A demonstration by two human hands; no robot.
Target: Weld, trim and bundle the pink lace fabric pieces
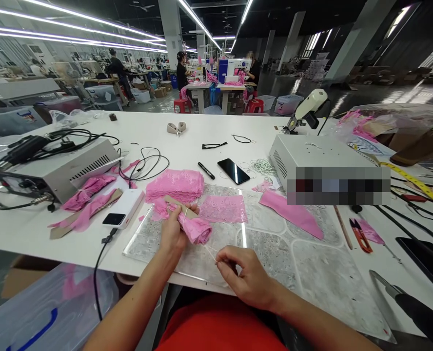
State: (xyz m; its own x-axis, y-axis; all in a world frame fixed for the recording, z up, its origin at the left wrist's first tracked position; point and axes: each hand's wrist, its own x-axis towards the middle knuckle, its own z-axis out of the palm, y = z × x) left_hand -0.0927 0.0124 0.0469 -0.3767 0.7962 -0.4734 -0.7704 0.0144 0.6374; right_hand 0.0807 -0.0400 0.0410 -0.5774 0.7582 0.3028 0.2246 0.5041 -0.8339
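My left hand (174, 231) grips a rolled bundle of pink fabric (196, 229) with a strip of brown cardboard (180, 205) along it. A thin pale string is wound about the bundle and runs down to my right hand (242, 273), whose thumb and forefinger pinch its end. Behind the bundle sits a stack of pink lace pieces (175, 184). One flat lace piece (224, 208) lies beside it on a clear, grey-patterned mat (271, 243). Farther right, a plain pink fabric piece (291, 213) rests on the same mat.
Grey metal boxes stand left (81, 165) and right (319, 151). A white power bank (123, 209), a marker (206, 170) and a phone (233, 171) lie between them. Orange thread snips (361, 235), a dark-handled tool (414, 307) and cables are at right. People work at machines beyond.
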